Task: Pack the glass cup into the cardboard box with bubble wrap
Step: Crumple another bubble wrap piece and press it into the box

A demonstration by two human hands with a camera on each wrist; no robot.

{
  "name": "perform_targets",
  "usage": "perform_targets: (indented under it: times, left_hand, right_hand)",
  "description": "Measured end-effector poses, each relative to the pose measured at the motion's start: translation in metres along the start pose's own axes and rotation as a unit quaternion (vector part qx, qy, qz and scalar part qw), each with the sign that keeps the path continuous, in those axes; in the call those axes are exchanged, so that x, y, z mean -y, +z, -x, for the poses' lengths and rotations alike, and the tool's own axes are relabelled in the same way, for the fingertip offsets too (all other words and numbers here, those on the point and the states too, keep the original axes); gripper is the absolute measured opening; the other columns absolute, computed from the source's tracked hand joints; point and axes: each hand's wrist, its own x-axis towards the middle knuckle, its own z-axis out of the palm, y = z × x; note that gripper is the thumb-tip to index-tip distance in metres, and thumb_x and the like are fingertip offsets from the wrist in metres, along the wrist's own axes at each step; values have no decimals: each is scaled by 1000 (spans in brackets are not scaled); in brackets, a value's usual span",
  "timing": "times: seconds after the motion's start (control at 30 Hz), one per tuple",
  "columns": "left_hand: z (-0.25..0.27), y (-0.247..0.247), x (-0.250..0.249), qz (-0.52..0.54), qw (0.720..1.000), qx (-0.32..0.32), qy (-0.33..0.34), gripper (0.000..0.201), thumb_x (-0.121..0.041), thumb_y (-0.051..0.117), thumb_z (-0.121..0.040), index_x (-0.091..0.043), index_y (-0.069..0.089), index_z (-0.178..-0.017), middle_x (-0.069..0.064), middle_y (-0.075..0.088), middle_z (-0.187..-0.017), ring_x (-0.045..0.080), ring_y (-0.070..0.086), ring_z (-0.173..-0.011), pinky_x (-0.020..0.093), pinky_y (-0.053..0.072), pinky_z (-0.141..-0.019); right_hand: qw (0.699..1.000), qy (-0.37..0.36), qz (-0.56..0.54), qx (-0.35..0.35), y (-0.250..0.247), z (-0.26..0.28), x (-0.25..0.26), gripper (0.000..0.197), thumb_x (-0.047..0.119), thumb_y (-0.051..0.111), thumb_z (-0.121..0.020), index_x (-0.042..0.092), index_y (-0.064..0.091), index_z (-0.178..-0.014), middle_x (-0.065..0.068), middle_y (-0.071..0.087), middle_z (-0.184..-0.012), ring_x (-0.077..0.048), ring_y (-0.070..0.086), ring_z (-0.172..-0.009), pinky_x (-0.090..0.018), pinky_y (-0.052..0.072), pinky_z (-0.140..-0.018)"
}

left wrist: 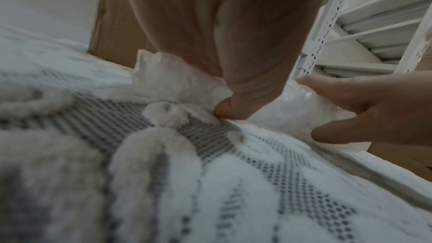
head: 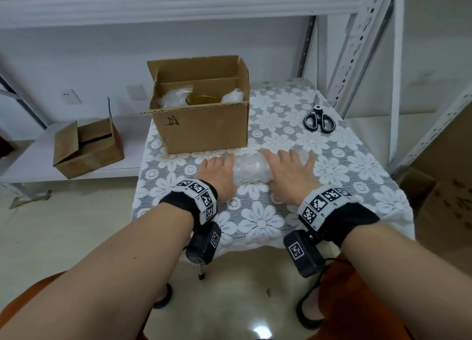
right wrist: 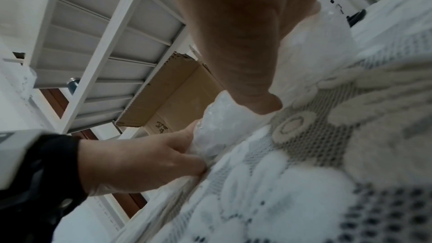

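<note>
Bubble wrap roll (head: 251, 169) lies crosswise on the tabletop (head: 255, 219), long axis left to right, just in front of the cardboard box (head: 204, 127). The left hand (head: 217, 172) and right hand (head: 291, 171) each curl fingers round one end. Looks like the glass cup (head: 201, 100) is already sitting in the box, straight ahead.

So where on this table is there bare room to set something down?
Most room is the near part of the table, between the bubble wrap roll and the front edge. A patch lies between the cardboard box and the scissors. The middle is crowded: left hand and right hand hold the roll just before the box.
</note>
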Motion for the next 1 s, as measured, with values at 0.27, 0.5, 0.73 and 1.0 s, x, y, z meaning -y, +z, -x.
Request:
perform_targets:
  times: [0.27,0.5,0.73,1.0]
  left_hand:
    - [6,4,10,72,993,-94,6,75,-4,64,-80,-17,27,-144,9,45,-133,25,42,-124,37,39,-103]
    - [14,-12,21,178,977,-118,15,55,-2,61,-83,-18,41,-132,7,59,-112,25,60,-102,37,52,-86]
    - [14,-65,29,271,927,-254,59,57,10,53,-80,-19,44,-128,1,60,-107,21,59,-95,38,54,-84]
    - [12,-125,38,386,834,-388,77,57,8,52,-82,-13,43,-134,1,54,-120,9,47,-102,4,39,-71]
  right_hand:
    - [1000,-1,-1,-14,-10,-9,-4,57,2,50,-82,15,32,-134,-6,49,-127,-25,44,-120,-49,37,-98]
    - [990,-32,-129,-39,-26,-8,-6,30,6,52,-85,13,48,-114,-3,62,-90,-21,59,-78,-32,50,-66]
    - [931,-64,-323,-156,-73,-12,2,45,6,59,-82,15,49,-125,-2,60,-93,-21,61,-80,-35,54,-67]
    - [808,-96,-517,-268,-121,-33,34,47,5,62,-83,17,47,-126,16,53,-96,-3,56,-86,-26,53,-73]
